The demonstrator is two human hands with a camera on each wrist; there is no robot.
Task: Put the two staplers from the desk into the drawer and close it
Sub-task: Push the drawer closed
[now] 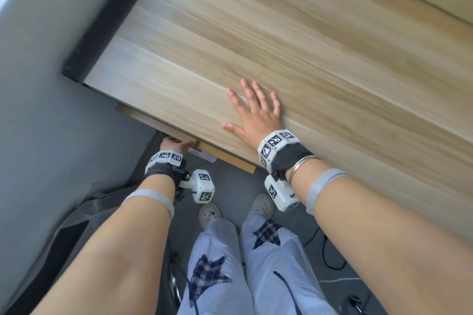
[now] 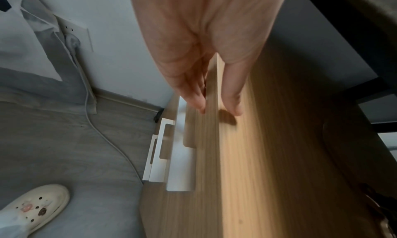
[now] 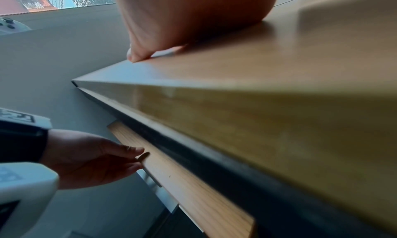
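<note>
Wooden worktop (image 1: 281,41) is filling most of the head view, running diagonally, with a dark frame strip along its left end beside the grey wall (image 1: 38,84). Grey floor (image 1: 230,186) is showing below the near edge; the person's pale trousers (image 1: 268,263) with plaid star patches and white clogs (image 1: 210,213) are standing on it.

Drawer (image 1: 225,156) is sitting under the worktop's near edge, its wooden front sticking out only slightly past the edge in the head view; right wrist view is showing the front close under the dark underside, a narrow gap remaining. White handle plate (image 2: 171,156) is showing on the lower front in the left wrist view. Drawer inside is hidden, so the staplers cannot be seen in any view; none are lying on the visible worktop.

Right hand (image 1: 253,112) is lying flat on the worktop near the edge, fingers straight and spread wide, palm down, holding nothing. Right wrist view is showing the thumb tip touching the surface.

Left hand (image 1: 176,144) is at the drawer front below the worktop edge. Left wrist view: fingers (image 2: 189,82) straight on one side of the front's top edge, thumb on the other, touching the panel, not curled round it.

Marker-cube cameras are strapped to both wrists. White cable (image 2: 103,131) is trailing over the floor from a wall socket.
</note>
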